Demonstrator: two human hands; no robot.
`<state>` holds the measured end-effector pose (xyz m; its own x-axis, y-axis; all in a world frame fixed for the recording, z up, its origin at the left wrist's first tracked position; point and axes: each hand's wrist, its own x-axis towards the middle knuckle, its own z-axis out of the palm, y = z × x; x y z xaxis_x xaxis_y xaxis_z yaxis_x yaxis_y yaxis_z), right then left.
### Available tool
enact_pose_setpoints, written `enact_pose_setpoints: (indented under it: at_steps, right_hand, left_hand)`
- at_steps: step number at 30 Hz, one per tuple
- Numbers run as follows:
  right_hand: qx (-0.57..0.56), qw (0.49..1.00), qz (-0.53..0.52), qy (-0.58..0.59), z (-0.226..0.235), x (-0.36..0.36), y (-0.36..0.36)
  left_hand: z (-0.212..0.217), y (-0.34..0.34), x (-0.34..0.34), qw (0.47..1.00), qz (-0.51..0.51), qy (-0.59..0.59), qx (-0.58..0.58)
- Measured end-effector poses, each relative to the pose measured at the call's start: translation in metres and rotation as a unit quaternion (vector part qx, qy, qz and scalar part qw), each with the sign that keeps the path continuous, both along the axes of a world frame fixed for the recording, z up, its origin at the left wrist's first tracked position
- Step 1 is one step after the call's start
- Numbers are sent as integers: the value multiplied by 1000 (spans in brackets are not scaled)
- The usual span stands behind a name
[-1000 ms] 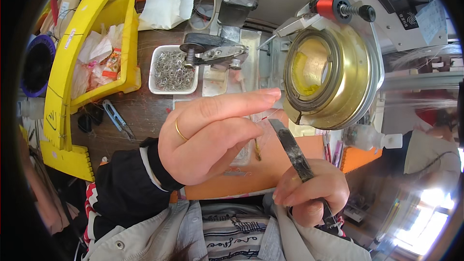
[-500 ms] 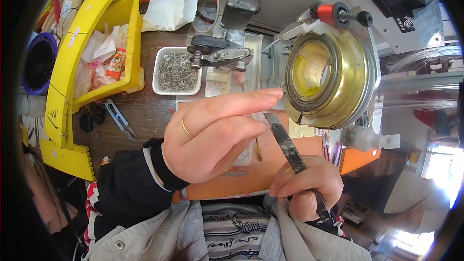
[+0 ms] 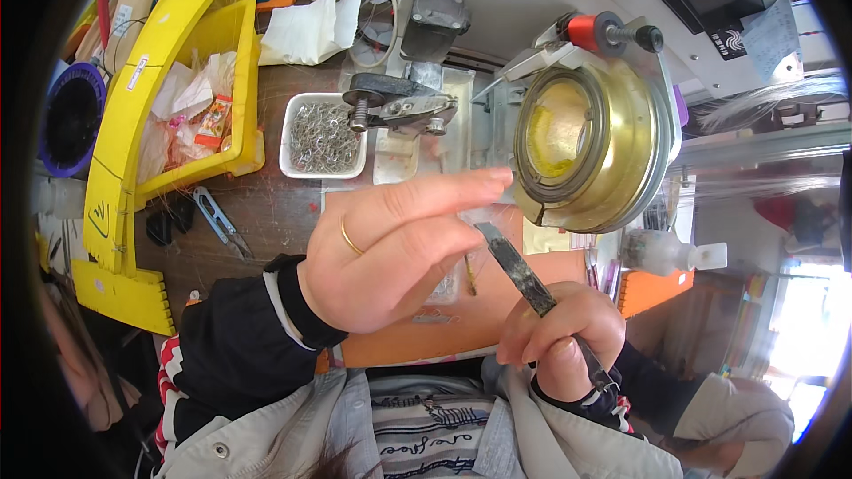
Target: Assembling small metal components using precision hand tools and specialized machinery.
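My right hand is wrapped round a flat, dark, worn blade that slants up and to the left. The blade's pale tip is close to the bent fingers of my left hand. Its forefinger stretches right toward the brass-coloured wheel, while the other fingers curl inward and the thumb is hidden below. Whatever those curled fingers pinch, if anything, is too small or too covered to make out. Beneath the hands lies an orange mat.
A white dish of small metal hooks stands beyond my left hand, beside a metal clamp-like mechanism. A yellow bin with wrappers and blue thread snips are to the left. A red spool sits above the wheel; a clear bottle is at right.
The blade and my right hand have shifted slightly left, the tip a little lower. My left hand has hardly moved. At far right, another person has moved lower and a little left.
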<state>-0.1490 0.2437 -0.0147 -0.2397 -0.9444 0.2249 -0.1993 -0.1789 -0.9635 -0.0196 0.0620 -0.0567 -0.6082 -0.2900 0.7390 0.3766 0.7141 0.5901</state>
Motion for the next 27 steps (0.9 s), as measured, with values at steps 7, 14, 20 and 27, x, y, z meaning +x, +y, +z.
enact_pose_setpoints:
  at_steps: [7, 14, 20, 27]
  right_hand:
    - [-99, 991, -81, 35, -5, -2, 32]
    - [150, 921, -144, 331, -27, -13, 65]
    - [183, 859, -136, 458, -10, -15, 73]
    - [-2, 928, -290, 234, 39, -38, 70]
  left_hand:
    - [4, -1, 2, 1000, -11, -20, -5]
    - [4, 5, -4, 998, -21, -58, -27]
    - [7, 10, 2, 983, 81, -147, 70]
    - [84, -7, -23, 970, 217, -106, 25]
